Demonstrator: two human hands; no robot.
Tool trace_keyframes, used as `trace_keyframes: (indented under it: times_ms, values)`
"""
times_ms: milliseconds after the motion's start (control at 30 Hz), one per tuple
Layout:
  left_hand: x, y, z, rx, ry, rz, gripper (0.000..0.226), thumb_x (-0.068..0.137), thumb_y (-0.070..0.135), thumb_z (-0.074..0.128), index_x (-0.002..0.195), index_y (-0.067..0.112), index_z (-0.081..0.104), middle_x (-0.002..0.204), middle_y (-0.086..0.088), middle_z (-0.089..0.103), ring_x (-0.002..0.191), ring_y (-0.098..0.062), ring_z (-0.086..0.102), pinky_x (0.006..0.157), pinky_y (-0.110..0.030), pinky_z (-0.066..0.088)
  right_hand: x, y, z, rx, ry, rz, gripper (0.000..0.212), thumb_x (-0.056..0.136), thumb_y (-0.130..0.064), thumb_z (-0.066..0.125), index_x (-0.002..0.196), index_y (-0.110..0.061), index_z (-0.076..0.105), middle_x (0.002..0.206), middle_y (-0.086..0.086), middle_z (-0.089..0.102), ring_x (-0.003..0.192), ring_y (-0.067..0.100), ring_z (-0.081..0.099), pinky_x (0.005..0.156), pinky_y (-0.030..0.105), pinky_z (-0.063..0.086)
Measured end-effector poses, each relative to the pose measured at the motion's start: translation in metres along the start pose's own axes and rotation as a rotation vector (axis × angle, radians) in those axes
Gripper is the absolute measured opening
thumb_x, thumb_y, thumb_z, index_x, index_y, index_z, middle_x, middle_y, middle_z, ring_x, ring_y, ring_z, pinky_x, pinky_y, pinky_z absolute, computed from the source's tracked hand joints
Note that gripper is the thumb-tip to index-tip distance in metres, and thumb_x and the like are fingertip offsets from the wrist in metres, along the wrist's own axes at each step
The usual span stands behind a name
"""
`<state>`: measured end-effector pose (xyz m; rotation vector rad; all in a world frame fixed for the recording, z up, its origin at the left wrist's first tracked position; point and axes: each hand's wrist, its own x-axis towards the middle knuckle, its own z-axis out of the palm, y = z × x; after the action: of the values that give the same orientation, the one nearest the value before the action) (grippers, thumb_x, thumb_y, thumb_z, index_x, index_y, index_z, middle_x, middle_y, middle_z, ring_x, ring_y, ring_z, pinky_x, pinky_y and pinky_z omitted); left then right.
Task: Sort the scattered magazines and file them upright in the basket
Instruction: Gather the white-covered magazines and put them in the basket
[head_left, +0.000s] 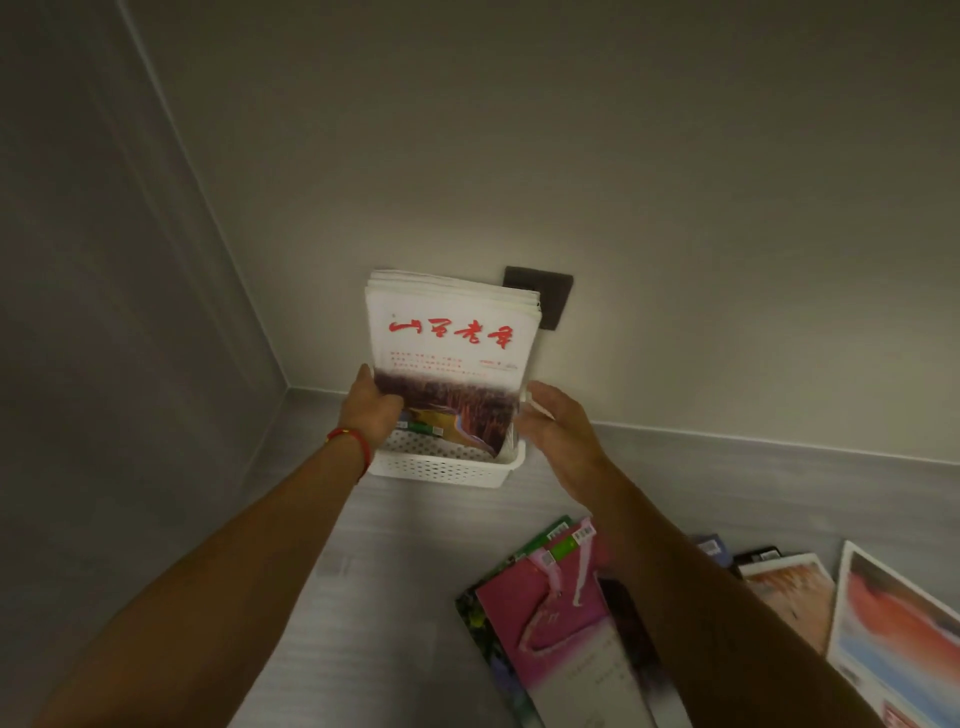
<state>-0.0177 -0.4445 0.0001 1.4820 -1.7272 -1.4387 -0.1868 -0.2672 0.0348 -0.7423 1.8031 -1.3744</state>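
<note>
Left hand (371, 410) clamps the left edge of the magazine stack (449, 358), standing upright in the white basket (441, 470) against the wall. Right hand (558, 431) is open, palm flat beside the stack's right edge; touching or not, can't tell. Thin glossy covers look slippery and floppy, so squeezing low at both edges seems wise. To the right, loose magazines (540, 603) lie on the surface (374, 597).

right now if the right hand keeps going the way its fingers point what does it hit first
The right hand is open, fingers aimed up-left at the right edge of the magazines standing in the basket. It would likely meet that edge first, perhaps the basket's right rim; depth is unclear.
</note>
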Motion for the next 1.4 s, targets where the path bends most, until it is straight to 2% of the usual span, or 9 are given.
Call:
trace_keyframes:
  times_ms: [200, 333, 467, 667, 833, 1033, 1233, 1300, 1400]
  values:
    - [-0.095, -0.022, 0.044, 0.179, 0.136, 0.289, 0.047, 0.081, -0.008, 0.057, 0.126, 0.007, 0.057, 0.127, -0.018, 0.060, 0.118, -0.034, 0.057, 0.105, -0.042, 0.047, -0.081, 0.065, -0.066, -0.190, 0.085, 0.060, 0.025, 0.091, -0.001, 0.064, 0.113, -0.012, 0.068, 0.113, 0.001, 0.067, 0.105, 0.026, 0.066, 0.095, 0.042, 0.054]
    - [-0.180, -0.059, 0.113, 0.325, -0.144, 0.397, 0.039, 0.082, 0.000, 0.062, 0.120, 0.011, 0.064, 0.128, -0.012, 0.062, 0.118, -0.024, 0.055, 0.107, -0.025, 0.037, -0.146, 0.115, -0.122, -0.322, 0.030, -0.051, 0.023, 0.091, 0.013, 0.053, 0.102, 0.002, 0.071, 0.093, -0.012, 0.075, 0.089, 0.002, 0.068, 0.080, 0.019, 0.052]
    - [-0.240, -0.095, 0.180, 0.548, -0.470, 0.443, 0.054, 0.087, 0.011, 0.058, 0.140, 0.018, 0.052, 0.153, -0.005, 0.043, 0.144, -0.025, 0.034, 0.123, -0.034, 0.022, -0.201, 0.165, -0.185, -0.657, 0.352, -0.071, 0.020, 0.091, -0.008, 0.062, 0.100, -0.024, 0.067, 0.107, 0.003, 0.069, 0.100, 0.019, 0.065, 0.089, 0.029, 0.051]
    - [-0.282, -0.120, 0.237, 0.872, -0.682, 0.415, 0.073, 0.089, 0.026, 0.057, 0.154, 0.031, 0.025, 0.166, -0.001, 0.009, 0.154, -0.020, 0.008, 0.125, -0.033, 0.011, -0.257, 0.206, -0.249, -0.960, 0.347, 0.555, 0.043, 0.091, -0.042, 0.057, 0.125, -0.020, 0.045, 0.125, 0.006, 0.052, 0.115, 0.026, 0.053, 0.098, 0.048, 0.048]
    - [-0.298, -0.130, 0.249, 0.997, -0.600, 0.440, 0.073, 0.089, 0.028, 0.053, 0.155, 0.033, 0.021, 0.167, -0.001, 0.005, 0.154, -0.020, 0.007, 0.126, -0.036, 0.013, -0.280, 0.226, -0.248, -1.015, 0.349, 0.460, 0.052, 0.090, -0.045, 0.061, 0.130, -0.018, 0.042, 0.126, 0.007, 0.049, 0.116, 0.024, 0.050, 0.096, 0.040, 0.050]
    - [-0.307, -0.103, 0.240, 0.696, -0.455, 0.424, 0.053, 0.092, 0.009, 0.054, 0.143, 0.022, 0.048, 0.156, -0.004, 0.039, 0.146, -0.024, 0.033, 0.122, -0.033, 0.025, -0.286, 0.208, -0.275, -0.767, 0.179, 0.126, 0.011, 0.100, -0.024, 0.049, 0.103, -0.034, 0.048, 0.099, -0.014, 0.057, 0.097, 0.011, 0.063, 0.081, 0.029, 0.058]
    - [-0.320, 0.002, 0.237, 0.530, 0.022, 0.941, 0.050, 0.095, 0.031, 0.057, 0.142, 0.027, 0.042, 0.156, -0.006, 0.035, 0.145, -0.023, 0.030, 0.118, -0.032, 0.024, -0.266, 0.110, -0.313, -0.726, 0.209, -0.202, 0.024, 0.097, -0.039, 0.054, 0.114, -0.031, 0.069, 0.106, -0.024, 0.062, 0.094, -0.002, 0.057, 0.082, 0.013, 0.041]
    - [-0.316, 0.032, 0.229, 0.581, -0.028, 1.083, 0.057, 0.094, 0.049, 0.054, 0.145, 0.031, 0.039, 0.156, 0.001, 0.033, 0.148, -0.019, 0.023, 0.121, -0.033, 0.020, -0.258, 0.061, -0.312, -0.632, 0.128, -0.274, 0.016, 0.094, -0.046, 0.056, 0.105, -0.048, 0.069, 0.098, -0.036, 0.065, 0.088, -0.011, 0.062, 0.073, 0.006, 0.043]
    - [-0.310, 0.053, 0.213, 0.622, -0.379, 0.894, 0.069, 0.086, 0.070, 0.052, 0.147, 0.052, 0.024, 0.144, 0.010, 0.049, 0.127, -0.007, 0.046, 0.105, -0.032, 0.046, -0.244, 0.015, -0.296, -0.468, 0.045, -0.372, 0.011, 0.087, -0.045, 0.065, 0.095, -0.041, 0.070, 0.086, -0.022, 0.073, 0.076, 0.000, 0.071, 0.063, 0.017, 0.056]
